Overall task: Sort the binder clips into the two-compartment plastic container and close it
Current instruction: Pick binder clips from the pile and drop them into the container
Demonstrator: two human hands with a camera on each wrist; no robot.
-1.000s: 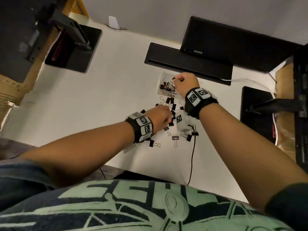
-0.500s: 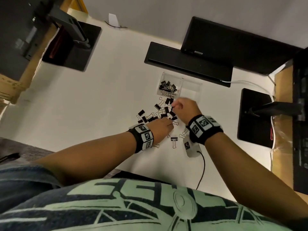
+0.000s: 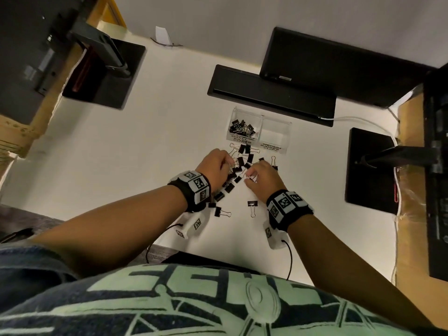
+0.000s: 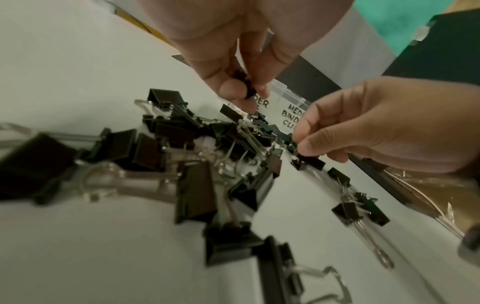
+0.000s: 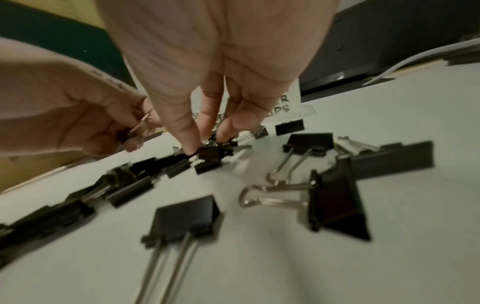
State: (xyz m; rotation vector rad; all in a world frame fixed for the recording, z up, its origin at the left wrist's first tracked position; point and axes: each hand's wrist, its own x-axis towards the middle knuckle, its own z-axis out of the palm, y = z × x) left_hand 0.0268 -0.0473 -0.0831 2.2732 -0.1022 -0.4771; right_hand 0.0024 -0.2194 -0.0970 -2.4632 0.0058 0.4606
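Note:
A clear two-compartment container stands open on the white table, past a scattered pile of black binder clips. Its left compartment, labelled small, holds several small clips. The right compartment, labelled medium, holds none. My left hand is over the pile's left side and pinches small clips between thumb and fingers. My right hand reaches into the pile from the right, its thumb and fingertips pinching a small clip that lies on the table. Larger clips lie nearer to me.
A black bar-shaped device and a monitor stand just behind the container. Black monitor bases sit at right and far left. A white cable runs along the right side, and thin black wires hang off the table's front edge.
My right hand has come back from over the container's left compartment to the pile and taken a small clip. The left hand shifted forward along the pile, still holding clips.

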